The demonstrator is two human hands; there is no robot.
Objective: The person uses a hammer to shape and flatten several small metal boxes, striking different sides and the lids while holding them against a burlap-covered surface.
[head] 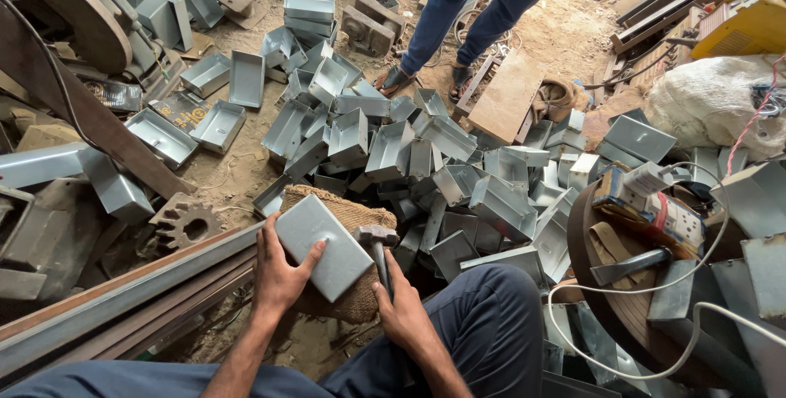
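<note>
My left hand [281,273] grips a grey sheet-metal box [322,246], held bottom up on a burlap-covered block [354,216] at the lower middle. My right hand [403,309] holds the handle of a hammer [378,242], whose steel head rests just right of the box on the burlap. My knee in dark blue trousers [487,324] is right of the hand.
A large heap of grey metal boxes [426,160] covers the dirt floor ahead. Another person's legs in jeans [467,13] stand at the top. A rusty gear [184,222] and steel bars [115,300] lie left. White cable [655,287], a multi-socket box and a sack are right.
</note>
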